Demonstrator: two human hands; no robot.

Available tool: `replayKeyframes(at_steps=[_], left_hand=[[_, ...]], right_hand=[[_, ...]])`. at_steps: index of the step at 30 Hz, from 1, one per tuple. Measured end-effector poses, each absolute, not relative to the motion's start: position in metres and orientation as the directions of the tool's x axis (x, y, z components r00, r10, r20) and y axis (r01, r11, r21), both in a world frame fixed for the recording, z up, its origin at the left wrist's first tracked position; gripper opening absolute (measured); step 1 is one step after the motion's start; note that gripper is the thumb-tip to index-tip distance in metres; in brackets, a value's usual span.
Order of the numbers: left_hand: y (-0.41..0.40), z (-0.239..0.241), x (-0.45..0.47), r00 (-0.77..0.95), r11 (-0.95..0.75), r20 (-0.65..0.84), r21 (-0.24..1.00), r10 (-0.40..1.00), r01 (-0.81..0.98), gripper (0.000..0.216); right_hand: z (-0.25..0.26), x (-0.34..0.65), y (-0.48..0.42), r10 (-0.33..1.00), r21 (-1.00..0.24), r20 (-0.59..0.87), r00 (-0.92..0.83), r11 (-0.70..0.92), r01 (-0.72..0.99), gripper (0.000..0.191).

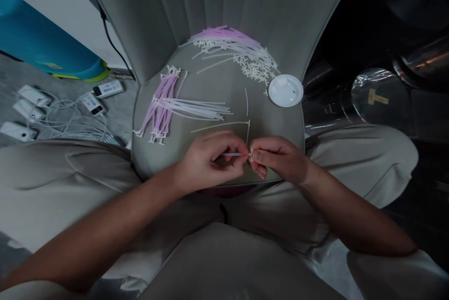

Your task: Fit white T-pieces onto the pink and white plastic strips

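Observation:
My left hand (213, 157) pinches a thin pale purple plastic stick (231, 154) level above the chair seat's front edge. Against that stick's right end, my right hand (278, 157) grips a small white connector (251, 153) between thumb and finger; how far they are joined I cannot tell. Just beyond the hands lies a long white stick (219, 126) meeting a shorter stick (248, 134) at a corner. A single purple stick (246, 101) rests farther up. Purple sticks with white end pieces (163, 99) are heaped at left, with white sticks (199, 107) fanning right from them.
Loose purple and white sticks (228, 36) line the seat's back, beside a heap of small white connectors (254, 68) and a shallow white dish (286, 92). White devices (93, 103) with tangled cables lie on the left floor. Shiny metal cylinders (373, 94) stand at right.

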State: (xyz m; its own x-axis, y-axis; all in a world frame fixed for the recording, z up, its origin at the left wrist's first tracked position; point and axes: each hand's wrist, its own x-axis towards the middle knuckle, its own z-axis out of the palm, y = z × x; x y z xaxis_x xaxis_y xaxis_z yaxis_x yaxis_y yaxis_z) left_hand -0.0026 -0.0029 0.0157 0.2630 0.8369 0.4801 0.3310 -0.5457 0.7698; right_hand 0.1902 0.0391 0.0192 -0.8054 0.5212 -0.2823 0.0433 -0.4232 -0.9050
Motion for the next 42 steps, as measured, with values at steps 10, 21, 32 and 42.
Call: replayKeyframes(at_steps=[10,21,32,42], left_hand=[[-0.0032,0.0135,-0.0030,0.284,-0.554,0.479,0.758,0.831,0.344,0.006],[-0.0029,0.0113,-0.0028,0.287,-0.550,0.474,0.766,0.833,0.332,0.007],[0.0049,0.0184,-0.0090,0.332,-0.561,0.459,0.740,0.824,0.370,0.004],[0.0041,0.0091,-0.0042,0.291,-0.527,0.444,0.773,0.847,0.354,0.008]], right_hand=[[0.0183,0.1885,0.0406,0.507,-0.899,-0.270,-0.819,-0.436,0.026,0.043],[0.0157,0.1898,0.0408,0.499,-0.888,-0.284,-0.819,-0.458,0.029,0.043],[0.0153,0.1939,0.0426,0.585,-0.900,-0.328,-0.741,-0.432,0.058,0.046],[0.0138,0.1968,0.0448,0.599,-0.929,-0.348,-0.721,-0.321,0.182,0.056]])
